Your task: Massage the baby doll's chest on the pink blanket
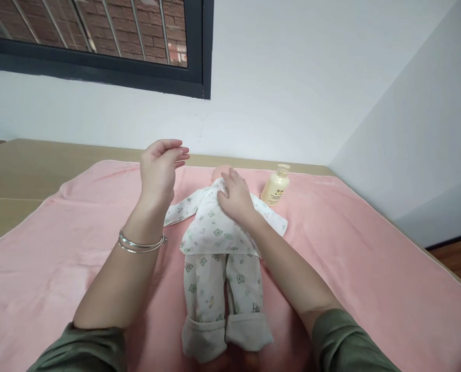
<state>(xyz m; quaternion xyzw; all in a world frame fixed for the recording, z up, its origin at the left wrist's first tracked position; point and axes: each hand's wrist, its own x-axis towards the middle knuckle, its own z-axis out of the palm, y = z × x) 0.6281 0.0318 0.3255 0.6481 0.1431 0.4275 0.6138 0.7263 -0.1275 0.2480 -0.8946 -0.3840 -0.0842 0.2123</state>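
A baby doll point(220, 219) in a white printed top and matching trousers with turned-up cuffs point(205, 338) lies stretched out on a pink blanket point(350, 248). Its smooth pinkish head point(219, 171) points away from me and is partly covered by my hand. My right hand point(236, 199) rests on the upper part of the top, near the neck, fingers spread flat. Raised to the left of the doll, my left hand point(163, 168) holds nothing, its fingers loosely stretched and slightly curved. Whether the doll lies face up or face down cannot be made out.
A pale yellow bottle point(276, 187) leans at a tilt on the blanket beside the doll's right-hand sleeve point(275, 219). The wooden table point(32, 165) shows beyond the blanket. A white wall point(277, 93) and a dark-framed window point(199, 67) stand behind.
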